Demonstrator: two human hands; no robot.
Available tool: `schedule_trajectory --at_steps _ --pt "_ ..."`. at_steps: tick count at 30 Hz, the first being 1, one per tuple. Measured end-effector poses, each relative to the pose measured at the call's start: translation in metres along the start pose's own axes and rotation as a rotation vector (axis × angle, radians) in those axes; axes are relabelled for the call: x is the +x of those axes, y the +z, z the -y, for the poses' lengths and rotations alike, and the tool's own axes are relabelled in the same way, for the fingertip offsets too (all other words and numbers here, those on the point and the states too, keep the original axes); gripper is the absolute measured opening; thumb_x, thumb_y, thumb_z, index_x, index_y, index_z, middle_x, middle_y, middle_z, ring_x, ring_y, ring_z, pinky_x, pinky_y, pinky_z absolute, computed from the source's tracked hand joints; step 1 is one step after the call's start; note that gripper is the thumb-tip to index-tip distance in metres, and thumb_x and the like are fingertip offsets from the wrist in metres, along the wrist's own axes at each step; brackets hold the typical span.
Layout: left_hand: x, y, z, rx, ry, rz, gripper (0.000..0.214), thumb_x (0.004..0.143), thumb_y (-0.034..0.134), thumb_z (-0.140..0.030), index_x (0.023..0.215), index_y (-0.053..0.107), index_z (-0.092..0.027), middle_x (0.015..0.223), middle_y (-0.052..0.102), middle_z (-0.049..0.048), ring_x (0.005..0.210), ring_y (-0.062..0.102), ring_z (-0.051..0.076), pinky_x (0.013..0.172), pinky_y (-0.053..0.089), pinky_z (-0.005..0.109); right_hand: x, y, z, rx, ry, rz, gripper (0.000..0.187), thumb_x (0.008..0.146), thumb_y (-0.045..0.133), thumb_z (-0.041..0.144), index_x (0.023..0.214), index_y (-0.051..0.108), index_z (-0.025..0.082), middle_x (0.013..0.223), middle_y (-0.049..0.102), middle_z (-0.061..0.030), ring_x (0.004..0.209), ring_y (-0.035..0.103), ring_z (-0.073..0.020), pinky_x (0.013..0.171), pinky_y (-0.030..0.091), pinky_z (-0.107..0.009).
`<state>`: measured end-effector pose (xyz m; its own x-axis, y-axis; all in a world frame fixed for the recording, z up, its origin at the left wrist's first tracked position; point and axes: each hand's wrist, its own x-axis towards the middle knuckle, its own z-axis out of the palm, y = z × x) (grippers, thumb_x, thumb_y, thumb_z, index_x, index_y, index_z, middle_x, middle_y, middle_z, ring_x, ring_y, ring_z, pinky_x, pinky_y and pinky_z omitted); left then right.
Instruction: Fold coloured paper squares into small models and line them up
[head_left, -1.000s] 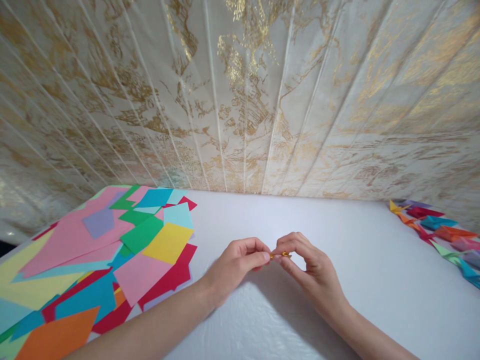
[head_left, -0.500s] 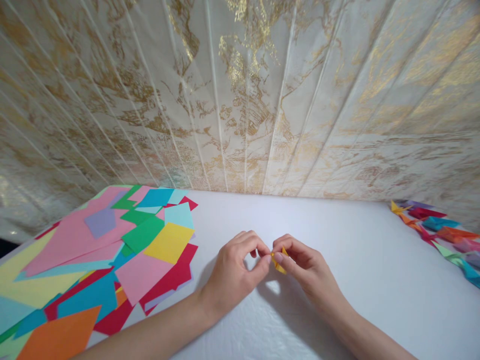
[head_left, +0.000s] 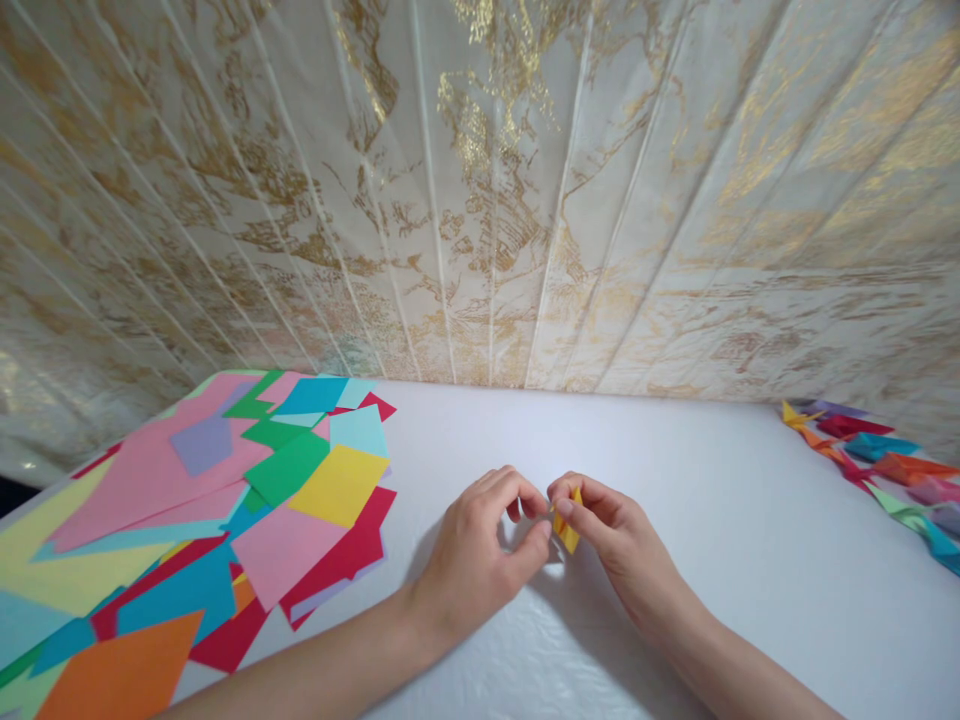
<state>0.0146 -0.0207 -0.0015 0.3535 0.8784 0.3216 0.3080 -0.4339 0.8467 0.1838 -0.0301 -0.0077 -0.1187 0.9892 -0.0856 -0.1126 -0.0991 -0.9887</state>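
Observation:
My right hand [head_left: 619, 530] pinches a small folded yellow paper [head_left: 568, 530] between thumb and index finger, just above the white tabletop. The paper stands on edge, pointed at its lower end; its upper part is partly covered by my fingers. Close on its left is my left hand [head_left: 491, 535], thumb and index finger slightly apart in a curve. Their tips are beside the paper's left point, and nothing shows gripped between them.
Loose coloured paper sheets, among them a yellow square [head_left: 341, 485] and a pink sheet [head_left: 289, 552], overlap on the left of the white table [head_left: 585, 430]. Several folded paper pieces, one orange [head_left: 911, 468], lie at the far right. Behind hangs a gold-patterned curtain [head_left: 495, 200].
My left thumb and index finger have parted from their pinch at the paper's point. The yellow paper has turned more upright in my right hand and shifted slightly right.

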Motion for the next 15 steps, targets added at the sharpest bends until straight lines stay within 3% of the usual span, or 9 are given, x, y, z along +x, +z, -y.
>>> schedule_trajectory --at_steps 7,12,15 --pt "0.0037 -0.0010 -0.0051 -0.147 -0.105 -0.002 0.013 0.085 0.056 -0.021 0.073 0.058 -0.019 0.074 0.057 -0.0017 0.074 0.055 0.016 0.073 0.041 0.028 -0.0016 0.0023 0.0004 0.020 -0.007 0.041 0.036 0.078 0.077 0.050 0.071 0.062 0.018 0.068 0.053 0.0023 0.065 0.045 -0.0128 0.064 0.036 -0.026" --pt "0.0064 -0.0069 0.0007 -0.191 -0.200 -0.035 0.012 0.086 0.055 -0.024 0.075 0.056 -0.020 0.073 0.057 -0.0026 0.075 0.051 0.016 0.075 0.039 0.028 -0.0001 0.0011 -0.0007 0.040 -0.023 0.025 0.034 0.077 0.079 0.049 0.094 0.070 0.021 0.084 0.064 -0.0015 0.075 0.055 -0.0161 0.068 0.043 -0.028" --pt "0.0048 -0.0066 0.0040 -0.228 -0.255 0.004 0.015 0.088 0.056 -0.033 0.081 0.059 -0.020 0.077 0.059 -0.0018 0.075 0.051 0.016 0.073 0.040 0.028 0.0009 0.0003 -0.0018 0.029 -0.047 -0.038 0.039 0.074 0.082 0.048 0.099 0.069 0.022 0.081 0.064 -0.0010 0.073 0.057 -0.0164 0.067 0.046 -0.028"
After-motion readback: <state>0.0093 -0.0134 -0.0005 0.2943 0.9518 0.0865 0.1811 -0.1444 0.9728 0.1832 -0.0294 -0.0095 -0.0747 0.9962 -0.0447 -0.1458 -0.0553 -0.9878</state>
